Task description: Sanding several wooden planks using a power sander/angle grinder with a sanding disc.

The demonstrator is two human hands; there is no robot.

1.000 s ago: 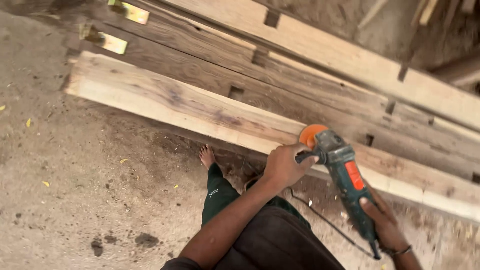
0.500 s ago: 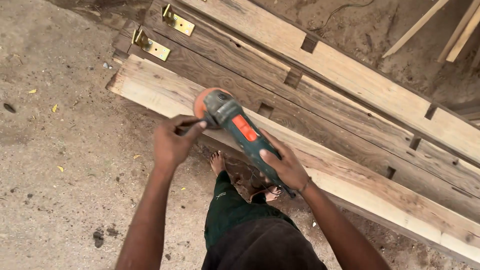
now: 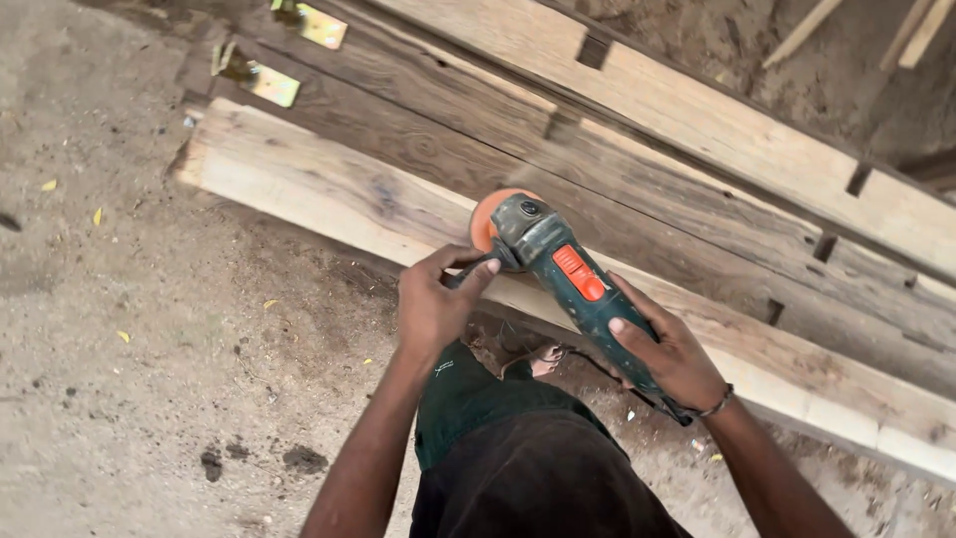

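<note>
Sanding work has shifted: the green angle grinder (image 3: 558, 274) with its orange disc (image 3: 485, 217) now sits further right along the pale plank (image 3: 299, 189) than half a second ago, nearer mid-length. Left hand (image 3: 433, 304) fingers wrap the side handle; right hand (image 3: 669, 351) fingers close round the body behind. Beyond the fingers lie darker notched beams (image 3: 637, 189) with brass brackets (image 3: 261, 82), dusty floor (image 3: 119, 349) nearside.

no packages, labels, signs or screens in view.
</note>
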